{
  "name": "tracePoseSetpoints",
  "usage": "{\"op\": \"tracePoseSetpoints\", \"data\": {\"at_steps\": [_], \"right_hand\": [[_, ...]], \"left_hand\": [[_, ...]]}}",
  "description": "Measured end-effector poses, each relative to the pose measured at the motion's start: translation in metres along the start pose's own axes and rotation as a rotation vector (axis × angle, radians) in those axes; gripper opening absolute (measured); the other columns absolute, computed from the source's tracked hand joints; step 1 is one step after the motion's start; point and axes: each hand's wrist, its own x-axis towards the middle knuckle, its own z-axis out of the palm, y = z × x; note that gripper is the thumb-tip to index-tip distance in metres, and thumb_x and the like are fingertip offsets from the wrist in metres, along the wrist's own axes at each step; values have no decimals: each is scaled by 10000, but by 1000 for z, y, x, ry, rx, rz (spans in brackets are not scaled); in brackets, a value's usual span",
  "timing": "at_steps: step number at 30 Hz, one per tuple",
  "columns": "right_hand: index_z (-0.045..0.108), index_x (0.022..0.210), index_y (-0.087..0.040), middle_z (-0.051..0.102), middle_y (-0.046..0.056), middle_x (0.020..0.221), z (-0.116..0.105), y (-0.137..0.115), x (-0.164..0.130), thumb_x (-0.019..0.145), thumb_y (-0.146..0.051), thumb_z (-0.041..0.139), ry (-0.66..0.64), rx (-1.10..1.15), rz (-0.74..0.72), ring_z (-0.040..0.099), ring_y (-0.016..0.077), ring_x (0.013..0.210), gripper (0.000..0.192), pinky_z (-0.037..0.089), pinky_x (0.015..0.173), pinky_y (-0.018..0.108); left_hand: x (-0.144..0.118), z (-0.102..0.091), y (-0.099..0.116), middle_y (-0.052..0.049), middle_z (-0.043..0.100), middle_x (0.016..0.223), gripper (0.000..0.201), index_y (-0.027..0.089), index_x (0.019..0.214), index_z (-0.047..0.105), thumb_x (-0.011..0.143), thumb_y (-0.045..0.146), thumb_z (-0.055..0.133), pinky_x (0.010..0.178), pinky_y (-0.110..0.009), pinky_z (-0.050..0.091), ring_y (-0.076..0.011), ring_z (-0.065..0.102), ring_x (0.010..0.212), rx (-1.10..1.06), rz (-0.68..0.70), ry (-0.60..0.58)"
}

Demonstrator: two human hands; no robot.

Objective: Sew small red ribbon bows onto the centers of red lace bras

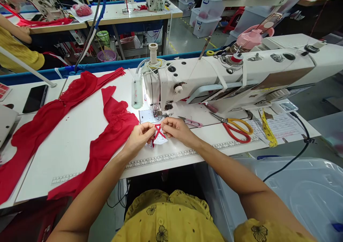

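The ruler strip (pixel 166 158), yellow tape measure (pixel 267 129) and paper (pixel 289 127) bear markings; none reads clearly.

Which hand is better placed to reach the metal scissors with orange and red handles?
Probably the right hand: it is nearer the scissors, which lie on its side; the left hand is farther across. Both hands, though, hold the small white printed piece with crossed red strips.
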Motion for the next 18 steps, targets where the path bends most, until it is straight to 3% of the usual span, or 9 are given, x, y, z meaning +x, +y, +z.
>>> {"op": "tracePoseSetpoints", "data": {"at_steps": [8, 11, 14, 18], "right_hand": [[637, 806, -171, 577, -41, 671, -1, 3, 3, 818, -291, 629, -11, 10, -3, 473, 64, 525, 120, 379, 512, 201], [640, 784, -175, 583, -41, 651, 4, 3, 1, 799, -251, 614, 67, 11, -1, 505, 77, 560, 82, 408, 520, 189], [653, 787, -172, 597, -38, 669, 9, 7, -1, 786, -197, 602, 45, 17, 65, 553, 91, 610, 57, 452, 534, 184], [674, 811, -168, 596, -55, 665, 1, 20, 14, 749, -154, 670, 25, 35, 118, 553, 77, 588, 63, 477, 566, 181]], "left_hand": [[3, -2, -1, 29, 524, 614, 314, 156, 777, 619, 819, 459, 687, 478, -191, 344, -72, 435, 505, -2, -17, 14], [-2, 1, 4, 34, 482, 577, 361, 169, 700, 578, 811, 495, 683, 487, -197, 329, -85, 418, 511, 29, 19, -10], [-10, 4, 4, 35, 428, 550, 478, 179, 596, 519, 767, 590, 693, 467, -208, 303, -98, 386, 508, 109, 48, 5], [2, -3, -14, 33, 489, 549, 476, 220, 693, 647, 639, 680, 754, 452, -235, 325, -127, 408, 495, 122, 2, 79]]}}
